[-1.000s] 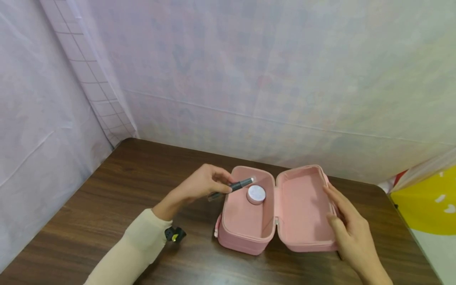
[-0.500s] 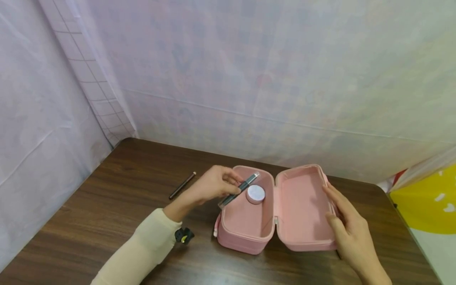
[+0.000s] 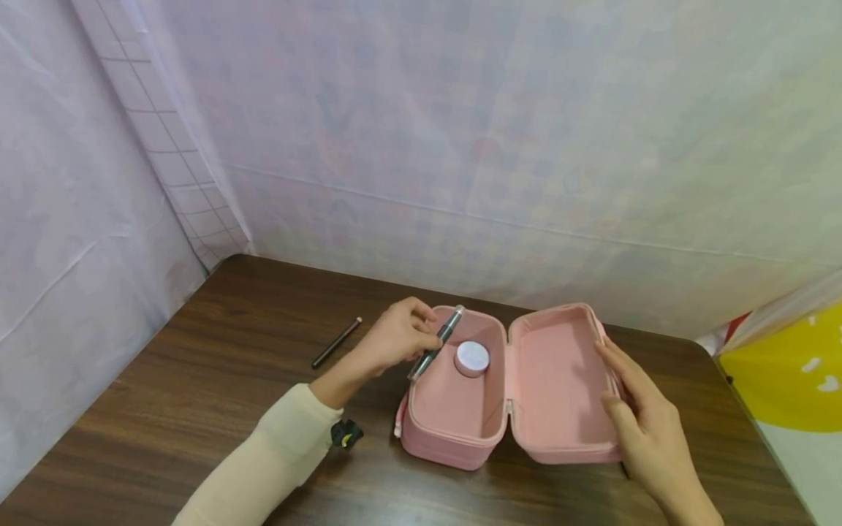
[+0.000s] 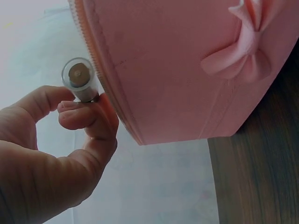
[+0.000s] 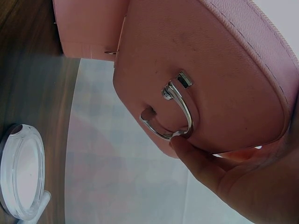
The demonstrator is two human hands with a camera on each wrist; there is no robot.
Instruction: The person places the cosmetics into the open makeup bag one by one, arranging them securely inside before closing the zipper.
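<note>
My left hand (image 3: 400, 337) pinches a dark double-ended makeup stick (image 3: 439, 340) with clear caps. The stick is tilted over the left rim of an open pink cosmetic case (image 3: 439, 447). In the left wrist view, the clear cap end (image 4: 79, 74) points at the camera beside the case's zip edge. Inside the case sits a round jar (image 3: 471, 358) with a whitish lid. My right hand (image 3: 647, 424) grips the outer edge of the opened case lid (image 3: 559, 387). The right wrist view shows a silver metal handle (image 5: 189, 112) on the lid's outside, near my fingers.
A thin dark pencil (image 3: 337, 342) lies on the brown wooden table (image 3: 217, 351), left of the case. A round clear-rimmed object (image 5: 23, 172) with a short handle lies on the table in the right wrist view. Pale curtains (image 3: 460, 146) hang behind the table.
My left hand has shifted slightly right, uncovering the pencil on the table. The makeup stick has turned to a steeper angle by the case's left rim. My right hand stays on the lid.
</note>
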